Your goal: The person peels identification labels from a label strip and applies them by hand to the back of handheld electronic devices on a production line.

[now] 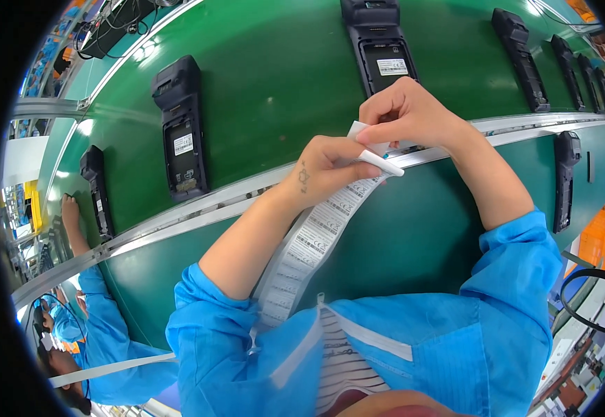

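Observation:
A long strip of white printed labels hangs from my left hand down toward my lap. My left thumb and fingers pinch its upper end, where the backing paper folds over. Right beside it, my right hand is closed, thumb against bent fingers, on a white paper piece of the strip; whether a label has come loose there I cannot tell. Just beyond my right hand lies a black handheld terminal, with a white label in its open rear compartment.
Another black terminal lies left on the green belt; several more stretch along the right. A metal rail separates belt and green worktop, where a terminal lies at right. A co-worker's hand reaches toward a terminal at far left.

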{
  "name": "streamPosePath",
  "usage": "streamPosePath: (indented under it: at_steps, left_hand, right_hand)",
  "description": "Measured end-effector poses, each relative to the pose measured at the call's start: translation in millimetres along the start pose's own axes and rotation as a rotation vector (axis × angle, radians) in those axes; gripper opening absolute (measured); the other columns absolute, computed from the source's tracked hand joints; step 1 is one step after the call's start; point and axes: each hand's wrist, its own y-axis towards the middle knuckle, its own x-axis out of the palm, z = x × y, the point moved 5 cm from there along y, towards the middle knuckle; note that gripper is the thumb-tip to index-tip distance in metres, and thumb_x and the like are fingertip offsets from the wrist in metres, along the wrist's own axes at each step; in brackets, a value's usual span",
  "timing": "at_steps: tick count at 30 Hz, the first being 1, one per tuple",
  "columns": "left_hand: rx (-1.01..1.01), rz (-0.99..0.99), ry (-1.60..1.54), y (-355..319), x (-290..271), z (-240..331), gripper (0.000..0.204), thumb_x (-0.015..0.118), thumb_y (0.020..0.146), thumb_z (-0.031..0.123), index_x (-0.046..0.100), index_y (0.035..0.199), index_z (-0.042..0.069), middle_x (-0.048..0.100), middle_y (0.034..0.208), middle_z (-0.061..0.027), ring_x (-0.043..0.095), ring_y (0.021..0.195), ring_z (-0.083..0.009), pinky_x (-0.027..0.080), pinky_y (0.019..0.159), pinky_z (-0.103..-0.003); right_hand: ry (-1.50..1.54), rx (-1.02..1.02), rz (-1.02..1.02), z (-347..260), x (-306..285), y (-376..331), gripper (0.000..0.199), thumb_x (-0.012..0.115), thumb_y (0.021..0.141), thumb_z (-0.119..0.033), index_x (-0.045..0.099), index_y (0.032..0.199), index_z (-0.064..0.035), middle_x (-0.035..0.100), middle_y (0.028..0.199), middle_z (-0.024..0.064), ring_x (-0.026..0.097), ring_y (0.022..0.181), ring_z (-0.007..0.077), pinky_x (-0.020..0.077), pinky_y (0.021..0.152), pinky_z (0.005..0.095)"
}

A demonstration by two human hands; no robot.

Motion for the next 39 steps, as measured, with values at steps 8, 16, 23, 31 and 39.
streamPosePath:
  at_steps: [8,16,23,31,39]
  left_hand:
    - [-0.057,0.191,0.002,1,-5,4,0.016,0.057,0.073,0.003,0.060,0.088,0.002,0.059,0.073,-0.0044,0.053,0.066,-0.0071,0.042,0.061,-0.020]
    - [-0.016,0.286,-0.071,8,-9,-7,0.015,0.056,0.074,0.006,0.060,0.088,0.002,0.059,0.074,-0.0042,0.052,0.066,-0.0084,0.041,0.061,-0.021]
    - [-0.117,0.143,-0.087,12,2,-15,0.016,0.059,0.073,0.007,0.059,0.088,0.000,0.059,0.074,-0.0042,0.051,0.064,-0.0067,0.040,0.059,-0.020]
    - [-0.209,-0.035,-0.111,19,15,-11,0.018,0.059,0.073,0.008,0.059,0.088,-0.002,0.061,0.072,-0.0057,0.055,0.062,-0.0067,0.043,0.055,-0.019]
    - [-0.137,-0.067,-0.052,26,19,-12,0.019,0.059,0.073,0.009,0.059,0.089,-0.002,0.060,0.072,-0.0062,0.055,0.058,-0.0071,0.043,0.051,-0.018]
  right_hand:
    - [0.236,0.016,0.249,7,-8,2,0.012,0.059,0.072,-0.008,0.056,0.078,0.0015,0.055,0.061,0.0026,0.048,0.047,0.0051,0.0376,0.042,0.0164]
    - [0.392,-0.122,0.404,21,-12,1,0.008,0.061,0.071,-0.005,0.057,0.075,0.0001,0.057,0.063,0.0039,0.051,0.051,0.0063,0.0404,0.046,0.0177]
    - [0.093,-0.265,0.842,13,-55,-10,0.005,0.057,0.073,-0.002,0.058,0.073,0.0025,0.057,0.064,0.0051,0.053,0.058,0.0099,0.0445,0.056,0.0202]
    - [-0.022,0.027,0.540,44,-89,20,0.017,0.065,0.067,-0.014,0.058,0.070,0.0018,0.056,0.058,0.0044,0.052,0.049,0.0079,0.0433,0.045,0.0183]
    - [-0.184,0.035,0.520,37,-85,25,0.016,0.064,0.069,-0.013,0.057,0.070,0.0010,0.053,0.056,0.0023,0.048,0.046,0.0060,0.0403,0.043,0.0170]
